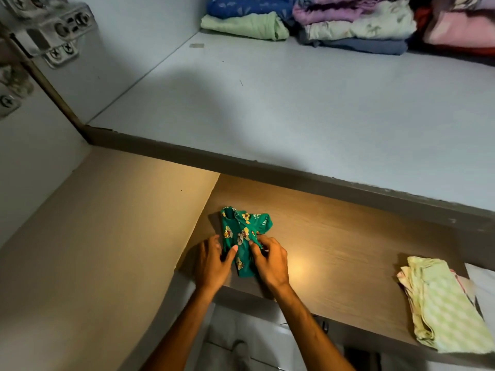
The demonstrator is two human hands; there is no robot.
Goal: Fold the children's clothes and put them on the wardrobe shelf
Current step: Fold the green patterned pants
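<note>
A small green child's garment (242, 231) with yellow cartoon prints lies crumpled on the lower wooden shelf (334, 245), near its left wall. My left hand (211, 263) presses and pinches its left edge. My right hand (269, 259) pinches the cloth's right side between thumb and fingers. Both forearms reach in from the bottom of the view. The lower end of the garment sits between my two hands.
A folded pale yellow-green checked cloth (442, 303) lies at the shelf's right front. Above, a grey upper shelf (294, 103) carries folded stacks at the back: green (246, 25), lilac and mint (356, 22), pink (460, 30). A door hinge (59, 30) sits top left.
</note>
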